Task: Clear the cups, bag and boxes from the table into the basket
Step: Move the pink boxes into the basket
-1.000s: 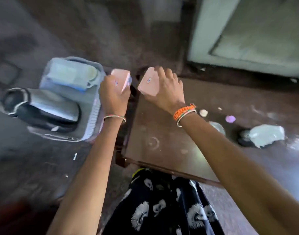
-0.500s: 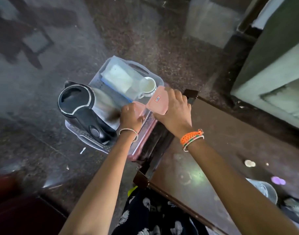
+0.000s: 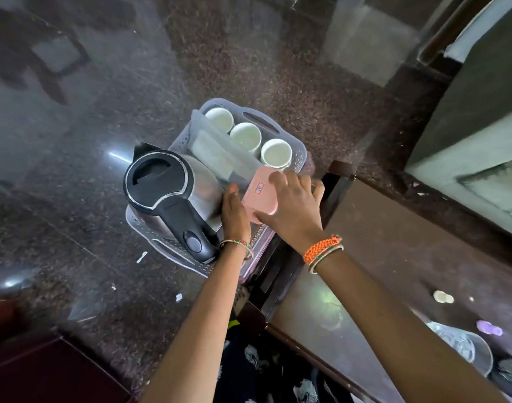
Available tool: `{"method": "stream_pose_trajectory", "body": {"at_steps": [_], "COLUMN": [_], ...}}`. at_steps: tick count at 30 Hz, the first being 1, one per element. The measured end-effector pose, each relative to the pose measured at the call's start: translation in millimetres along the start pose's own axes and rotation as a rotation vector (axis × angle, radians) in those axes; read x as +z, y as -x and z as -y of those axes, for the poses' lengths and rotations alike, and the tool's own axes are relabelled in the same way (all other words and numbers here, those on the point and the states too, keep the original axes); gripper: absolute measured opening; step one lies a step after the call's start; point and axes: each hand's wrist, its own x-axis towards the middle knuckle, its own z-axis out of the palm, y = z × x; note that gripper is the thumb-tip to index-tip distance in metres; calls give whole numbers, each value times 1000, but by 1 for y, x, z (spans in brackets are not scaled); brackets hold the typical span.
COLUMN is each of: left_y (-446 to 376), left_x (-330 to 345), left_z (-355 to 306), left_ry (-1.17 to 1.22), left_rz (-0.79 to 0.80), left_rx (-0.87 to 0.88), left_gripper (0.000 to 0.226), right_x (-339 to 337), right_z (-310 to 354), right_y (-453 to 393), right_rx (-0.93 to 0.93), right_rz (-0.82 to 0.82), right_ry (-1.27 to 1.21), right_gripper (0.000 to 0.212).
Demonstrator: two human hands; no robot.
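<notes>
A grey perforated basket (image 3: pixel 300 154) stands on the floor beside the dark table (image 3: pixel 394 245). Three white cups (image 3: pixel 245 136) sit in a row along its far side, next to a clear bag (image 3: pixel 217 154) with white contents. My right hand (image 3: pixel 295 207) grips a pink box (image 3: pixel 260 193) with a small label, low inside the basket. A second pink box's edge (image 3: pixel 256 221) shows just under it. My left hand (image 3: pixel 234 212) is wedged between the kettle and the boxes, curled down on the lower one, its fingertips hidden.
A steel kettle (image 3: pixel 167 184) with a black lid and handle fills the basket's near-left part. On the table's right end lie a clear glass dish (image 3: pixel 458 344), a purple bit (image 3: pixel 488 331) and a white disc (image 3: pixel 442 296). A dark table leg (image 3: pixel 333 184) stands right beside the basket.
Both hands have carried the pink boxes off the table's edge and down into the basket. The head has tilted, so the whole basket and its three cups now show.
</notes>
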Motion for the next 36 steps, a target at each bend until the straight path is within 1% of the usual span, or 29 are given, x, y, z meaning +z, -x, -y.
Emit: {"method": "stream_pose_trajectory", "body": {"at_steps": [2, 4, 7, 10, 11, 13, 14, 15, 16, 18, 20, 21, 23, 25, 26, 28, 30, 32, 33, 35, 36], "left_y": [-6, -7, -6, -3, -3, -3, -3, -4, -5, -5, -5, -4, -3, -1, 0, 1, -2, -9, -14, -28, -35], "left_x": [3, 4, 1, 0, 1, 4, 5, 7, 7, 9, 11, 12, 14, 17, 18, 21, 24, 25, 26, 30, 33], "left_z": [-7, -11, -10, -12, -14, -20, -22, -24, -27, -35, -41, -44, -49, -55, -57, -63, -66, -72, -75, -77, -76], "left_ry": [99, 141, 60, 58, 84, 98, 103, 114, 129, 171, 208, 211, 172, 149, 131, -9, -205, -356, -421, -593, -720], "left_rz": [8, 23, 54, 68, 61, 42, 35, 24, 13, 8, 17, 18, -5, -42, -63, -115, -153, -170, -170, -146, -122], "left_rx": [-59, -92, -70, -81, -94, -101, -96, -85, -73, -51, -23, -3, 47, 71, 98, 235, 389, 492, 535, 573, 554], "left_gripper": [28, 27, 39, 43, 42, 43, 43, 44, 44, 43, 43, 43, 44, 43, 43, 47, 56, 65, 67, 69, 68], "right_x": [6, 13, 17, 9, 3, -10, -15, -18, -18, -10, 0, 3, 3, -3, -8, -20, -30, -34, -34, -34, -32], "right_z": [7, 11, 17, 21, 23, 29, 33, 37, 41, 50, 55, 56, 55, 56, 57, 55, 44, 24, 14, -3, -7], "right_y": [-1, 2, 5, 3, -1, -19, -32, -47, -60, -78, -84, -85, -86, -88, -90, -99, -115, -133, -139, -144, -144], "right_rx": [4, 4, -6, 20, 35, 71, 93, 111, 116, 72, 9, -9, -40, -100, -112, -36, 111, 229, 259, 272, 261], "right_rz": [31, 55, 87, 156, 116, -63, -116, -113, -63, 65, 109, 104, 54, -48, -103, -149, -104, 8, 72, 150, 166], "right_ry": [16, 57, 94, 50, 2, -113, -165, -186, -149, 17, 88, 59, -88, -281, -416, -688, -794, -785, -758, -647, -556], "right_gripper": [72, 69, 64, 70, 70, 60, 54, 49, 47, 48, 40, 34, 26, 19, 15, 9, 9, 7, 4, 6, 11]}}
